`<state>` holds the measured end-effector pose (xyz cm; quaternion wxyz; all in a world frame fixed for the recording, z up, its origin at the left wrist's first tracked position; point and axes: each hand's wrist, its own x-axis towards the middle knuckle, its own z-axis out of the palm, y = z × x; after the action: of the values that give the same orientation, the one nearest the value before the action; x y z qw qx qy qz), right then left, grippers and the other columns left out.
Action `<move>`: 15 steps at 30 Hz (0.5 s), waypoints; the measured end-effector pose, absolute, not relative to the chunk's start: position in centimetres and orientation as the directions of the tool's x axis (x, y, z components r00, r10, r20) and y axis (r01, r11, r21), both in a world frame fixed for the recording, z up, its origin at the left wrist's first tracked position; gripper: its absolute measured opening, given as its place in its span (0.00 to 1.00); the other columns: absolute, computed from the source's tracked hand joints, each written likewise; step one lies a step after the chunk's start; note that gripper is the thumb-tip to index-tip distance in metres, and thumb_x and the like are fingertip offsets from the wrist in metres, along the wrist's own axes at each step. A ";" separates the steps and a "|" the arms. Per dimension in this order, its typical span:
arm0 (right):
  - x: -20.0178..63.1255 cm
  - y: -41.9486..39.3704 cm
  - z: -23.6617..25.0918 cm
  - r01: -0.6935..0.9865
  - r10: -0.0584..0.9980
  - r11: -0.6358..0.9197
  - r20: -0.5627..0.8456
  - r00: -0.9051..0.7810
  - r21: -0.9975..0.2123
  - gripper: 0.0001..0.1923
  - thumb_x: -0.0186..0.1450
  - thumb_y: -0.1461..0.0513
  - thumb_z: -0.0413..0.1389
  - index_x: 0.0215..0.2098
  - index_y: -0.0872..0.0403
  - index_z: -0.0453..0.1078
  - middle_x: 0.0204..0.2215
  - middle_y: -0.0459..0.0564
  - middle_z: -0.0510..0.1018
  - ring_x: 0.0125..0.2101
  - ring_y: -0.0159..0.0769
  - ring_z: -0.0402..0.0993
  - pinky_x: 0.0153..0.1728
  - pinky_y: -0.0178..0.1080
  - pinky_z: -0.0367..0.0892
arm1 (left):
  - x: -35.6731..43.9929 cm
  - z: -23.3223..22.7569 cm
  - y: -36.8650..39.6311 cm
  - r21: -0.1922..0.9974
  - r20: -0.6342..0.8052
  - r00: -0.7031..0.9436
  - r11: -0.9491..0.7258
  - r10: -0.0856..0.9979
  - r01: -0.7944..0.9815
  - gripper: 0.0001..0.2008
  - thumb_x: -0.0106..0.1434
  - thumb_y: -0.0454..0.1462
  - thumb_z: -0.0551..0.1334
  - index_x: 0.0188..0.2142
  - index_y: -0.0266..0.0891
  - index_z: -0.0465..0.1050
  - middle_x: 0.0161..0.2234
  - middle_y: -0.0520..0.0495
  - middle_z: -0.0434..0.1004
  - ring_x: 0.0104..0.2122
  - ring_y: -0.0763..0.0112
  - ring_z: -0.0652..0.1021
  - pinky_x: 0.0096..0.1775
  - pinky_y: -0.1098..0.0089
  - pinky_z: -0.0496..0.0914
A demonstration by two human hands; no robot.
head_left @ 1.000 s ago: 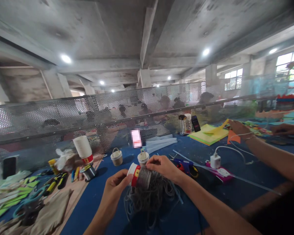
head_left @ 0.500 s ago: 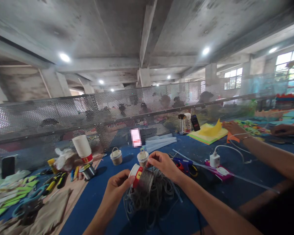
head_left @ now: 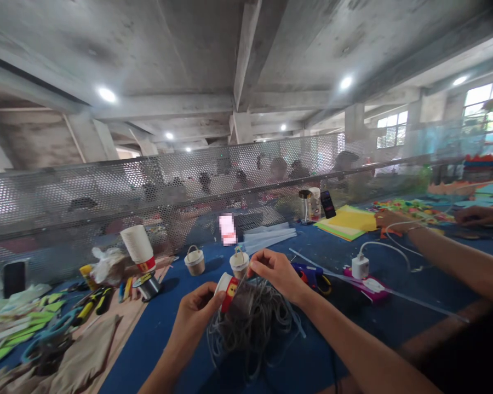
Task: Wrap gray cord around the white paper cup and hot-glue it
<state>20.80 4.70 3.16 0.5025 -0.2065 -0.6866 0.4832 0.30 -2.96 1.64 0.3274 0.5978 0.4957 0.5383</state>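
one paper cup (head_left: 229, 289) half wrapped in grey cord (head_left: 250, 323), clamped in left hand (head_left: 195, 317) fingers; right hand (head_left: 277, 273) pinches one cord strand just above the cup. two small finished baskets (head_left: 195, 261) sit beyond the cup, one glue gun (head_left: 310, 273) right of it.

Cup (head_left: 227, 287) between hands, cord pile (head_left: 250, 323) beneath.

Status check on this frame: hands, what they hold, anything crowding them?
Left hand grips paper cup. Right hand pinches grey cord at the cup. Loose cord heaped beneath; glue gun and small baskets close by.
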 end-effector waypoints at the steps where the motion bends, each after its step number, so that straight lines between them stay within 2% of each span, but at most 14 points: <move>1: 20.8 4.8 3.1 -0.195 0.768 0.454 0.493 -0.409 -0.869 0.09 0.62 0.56 0.56 0.30 0.55 0.69 0.27 0.47 0.79 0.30 0.34 0.75 0.38 0.37 0.69 | 0.3 1.7 -3.0 0.924 0.319 -0.070 -0.295 0.945 0.242 0.14 0.57 0.46 0.66 0.25 0.37 0.74 0.24 0.51 0.74 0.25 0.72 0.71 0.29 0.75 0.64; 15: 20.6 5.2 2.4 -0.160 0.762 0.493 0.514 -0.394 -0.855 0.10 0.64 0.57 0.55 0.32 0.55 0.70 0.28 0.46 0.79 0.31 0.34 0.76 0.38 0.36 0.70 | -0.1 1.4 -3.0 0.927 0.326 0.015 -0.323 0.945 0.189 0.12 0.59 0.43 0.65 0.27 0.36 0.75 0.24 0.51 0.72 0.26 0.72 0.69 0.30 0.75 0.63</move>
<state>20.57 5.20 2.45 0.5067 -0.2152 -0.7000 0.4549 -0.07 -2.98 1.36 0.3565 0.6166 0.4598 0.5304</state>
